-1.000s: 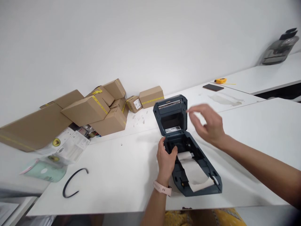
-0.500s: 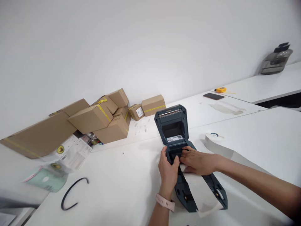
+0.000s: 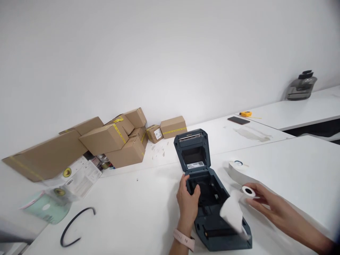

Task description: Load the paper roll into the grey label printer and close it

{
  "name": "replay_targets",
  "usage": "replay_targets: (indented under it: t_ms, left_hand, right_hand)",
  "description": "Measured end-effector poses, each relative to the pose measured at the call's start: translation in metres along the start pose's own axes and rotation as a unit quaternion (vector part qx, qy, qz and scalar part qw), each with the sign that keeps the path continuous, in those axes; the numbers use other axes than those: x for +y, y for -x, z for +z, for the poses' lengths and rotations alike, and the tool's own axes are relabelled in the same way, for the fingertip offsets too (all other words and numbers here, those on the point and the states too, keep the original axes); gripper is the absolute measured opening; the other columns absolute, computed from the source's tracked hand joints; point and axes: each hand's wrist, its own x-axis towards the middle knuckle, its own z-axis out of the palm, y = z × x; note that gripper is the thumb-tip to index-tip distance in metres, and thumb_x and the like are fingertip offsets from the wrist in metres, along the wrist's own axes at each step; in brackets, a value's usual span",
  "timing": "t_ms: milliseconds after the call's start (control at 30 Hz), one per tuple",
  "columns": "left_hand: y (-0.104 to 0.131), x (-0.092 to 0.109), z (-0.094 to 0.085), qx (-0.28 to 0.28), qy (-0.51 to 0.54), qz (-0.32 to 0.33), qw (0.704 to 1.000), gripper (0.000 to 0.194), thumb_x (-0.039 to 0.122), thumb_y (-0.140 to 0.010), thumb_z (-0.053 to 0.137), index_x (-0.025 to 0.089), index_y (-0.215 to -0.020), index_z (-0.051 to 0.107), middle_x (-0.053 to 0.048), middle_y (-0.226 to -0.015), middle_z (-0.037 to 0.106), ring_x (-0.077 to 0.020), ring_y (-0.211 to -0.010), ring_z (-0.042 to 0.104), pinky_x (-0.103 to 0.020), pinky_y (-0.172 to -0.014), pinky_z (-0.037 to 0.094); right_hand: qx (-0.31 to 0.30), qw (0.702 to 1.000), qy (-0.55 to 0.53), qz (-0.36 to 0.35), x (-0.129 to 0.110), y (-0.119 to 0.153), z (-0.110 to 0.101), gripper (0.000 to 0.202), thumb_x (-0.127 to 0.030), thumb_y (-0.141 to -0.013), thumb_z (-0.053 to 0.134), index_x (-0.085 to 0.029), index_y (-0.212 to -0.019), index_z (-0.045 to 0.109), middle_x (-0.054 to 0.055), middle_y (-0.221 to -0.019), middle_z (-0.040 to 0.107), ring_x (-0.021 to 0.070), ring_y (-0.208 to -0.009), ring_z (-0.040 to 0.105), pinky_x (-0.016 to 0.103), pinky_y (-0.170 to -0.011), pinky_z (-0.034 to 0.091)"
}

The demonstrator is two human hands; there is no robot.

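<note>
Label printer (image 3: 212, 209): on the white table (image 3: 132, 212), right of centre and toward the near edge; base flat, hinged lid (image 3: 195, 150) raised at the far end.
Printer look: dark blue-grey shell with cut corners; metallic bar across the inside of the lid, white barcode sticker near the hinge, black inner parts exposed.
Small paper roll (image 3: 247, 196): out of the printer, held just off its right side; white, dark core hole facing the camera.
Loose paper (image 3: 232, 212): hangs from the roll over the printer's right wall, motion-blurred; contact with the wall cannot be told.
Bay status: roll removed. Judged: the inside can be reached without paper in the way, apart from the trailing end.
Right hand (image 3: 271, 207): grasping the roll between thumb and fingers.
Left hand (image 3: 189, 202): gripping the printer's left wall near the hinge, thumb over the rim; pink wristband (image 3: 183, 239) on the wrist.
Coiled paper strip (image 3: 235, 175): on the table, right of the printer, beyond the right hand.
Far edge: cardboard boxes (image 3: 103, 138) toward the left, smartphone (image 3: 238, 120) and yellow tape measure (image 3: 245, 114) toward the right.
Left edge: mint pouch (image 3: 49, 209), black curved band (image 3: 69, 226) nearby.
</note>
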Motion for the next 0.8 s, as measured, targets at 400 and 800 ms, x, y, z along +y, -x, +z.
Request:
replay_targets:
  t_ms: [400,800]
  left_hand:
    - [0.002,0.003,-0.002,-0.011,0.003,-0.014,1.0,0.049,0.04,-0.087,0.059,0.021,-0.133,0.056,-0.01,-0.153,0.05,-0.0271,-0.142,0.044,-0.042,-0.117,0.035]
    - [0.007,0.004,-0.003,-0.01,0.033,0.0,0.999,0.058,0.035,-0.093,0.052,0.023,-0.148,0.04,-0.011,-0.154,0.048,-0.0269,-0.141,0.046,-0.041,-0.114,0.039]
  right_hand:
    - [0.006,0.998,0.06,0.005,0.006,-0.007,0.013,0.062,-0.064,-0.087,0.052,-0.029,-0.138,0.055,0.01,-0.114,0.076,0.035,-0.1,0.073,0.046,-0.082,0.06]
    - [-0.051,0.995,-0.085,0.03,0.059,-0.092,-0.05,0.079,-0.062,-0.076,0.065,-0.033,-0.146,0.045,0.014,-0.154,0.049,0.0383,-0.134,0.054,0.041,-0.096,0.057]
